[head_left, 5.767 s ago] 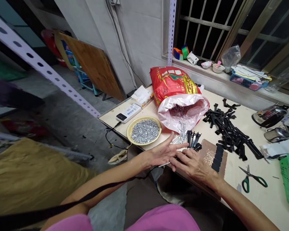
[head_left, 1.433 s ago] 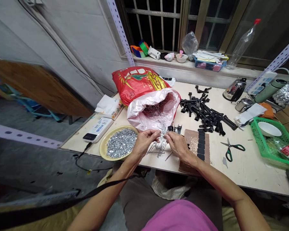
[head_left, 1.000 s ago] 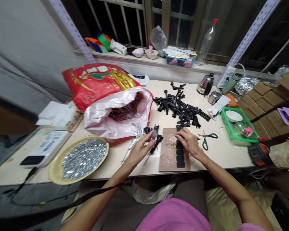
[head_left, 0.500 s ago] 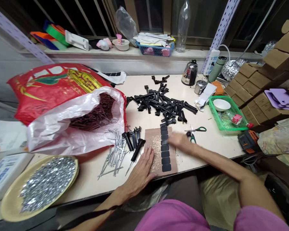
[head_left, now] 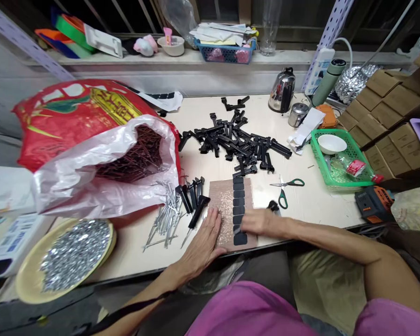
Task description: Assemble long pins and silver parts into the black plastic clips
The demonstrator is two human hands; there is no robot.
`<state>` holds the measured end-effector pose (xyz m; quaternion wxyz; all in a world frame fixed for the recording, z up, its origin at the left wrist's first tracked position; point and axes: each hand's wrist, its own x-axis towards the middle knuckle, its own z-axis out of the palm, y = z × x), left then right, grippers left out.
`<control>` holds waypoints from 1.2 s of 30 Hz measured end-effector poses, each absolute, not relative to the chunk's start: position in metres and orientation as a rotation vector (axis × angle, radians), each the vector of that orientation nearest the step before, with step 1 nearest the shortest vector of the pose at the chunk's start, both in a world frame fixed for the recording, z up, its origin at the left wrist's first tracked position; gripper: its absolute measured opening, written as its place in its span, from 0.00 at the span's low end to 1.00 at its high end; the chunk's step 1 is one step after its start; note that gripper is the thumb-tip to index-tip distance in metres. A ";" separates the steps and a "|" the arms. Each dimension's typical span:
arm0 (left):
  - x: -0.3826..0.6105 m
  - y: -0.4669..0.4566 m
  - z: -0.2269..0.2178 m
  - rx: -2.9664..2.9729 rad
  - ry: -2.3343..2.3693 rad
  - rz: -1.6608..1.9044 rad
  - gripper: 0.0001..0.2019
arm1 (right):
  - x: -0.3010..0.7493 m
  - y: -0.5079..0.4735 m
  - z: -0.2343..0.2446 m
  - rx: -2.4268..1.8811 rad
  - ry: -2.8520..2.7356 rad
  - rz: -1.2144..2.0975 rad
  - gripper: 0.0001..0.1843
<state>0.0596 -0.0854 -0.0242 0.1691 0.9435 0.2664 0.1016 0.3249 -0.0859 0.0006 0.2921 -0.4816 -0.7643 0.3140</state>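
- Pale wooden tabletop (head_left: pixel 336 210): carries everything below; the near edge runs under both forearms
- Red woven sack with gold and green print (head_left: pixel 73 109): lies on its side at far left; the large gold characters are too creased and slanted to read
- White plastic liner bag (head_left: pixel 101 186): spills from the sack mouth and is open toward the centre, with dark reddish nails inside
- Yellow round plate (head_left: pixel 26 291): near left corner, heaped with small silvery metal bits
- Heap of black plastic strips (head_left: pixel 238 144): loose at mid-tabletop, just beyond the board
- Green plastic mesh basket (head_left: pixel 322 161): right side, holding a white bowl and a packet with a red label; the label's print is too small to read
- White flat device with blue-printed face (head_left: pixel 10 233): far left edge; lettering illegible
- Brown speckled rectangular board (head_left: pixel 226 205): at the near edge, centre; a column of black rounded pads (head_left: pixel 238 198) runs down its right half
- Left hand (head_left: pixel 201 242): lies palm down on the board's left edge, fingers straight and close together, gripping nothing
- Right hand (head_left: pixel 257 223): fingers at the lowest pads; blurred, so pinching or only pressing cannot be told
- Step in hand, as judged: the board is steadied while one of the lowest pads is worked; the next move calls for the left hand to hold the board flat and a clean nip on a single pad's edge
- Loose silvery nails (head_left: pixel 166 219): fanned out just left of the board
- Green-handled scissors (head_left: pixel 287 186): just right of the board, untouched
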 end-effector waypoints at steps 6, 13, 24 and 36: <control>0.061 -0.085 -0.023 2.705 0.745 0.306 0.42 | 0.339 -0.065 0.019 -1.306 -2.357 0.417 0.18; 0.062 -0.084 -0.028 2.722 0.733 0.336 0.40 | 0.338 -0.058 0.015 -1.369 -2.359 0.307 0.17; 0.048 -0.075 -0.013 2.669 1.040 0.784 0.25 | 0.285 -0.139 0.061 -1.459 -1.526 1.371 0.10; -0.024 -0.062 0.031 2.369 1.576 1.191 0.12 | 0.190 -0.181 -0.021 -1.495 0.148 2.197 0.18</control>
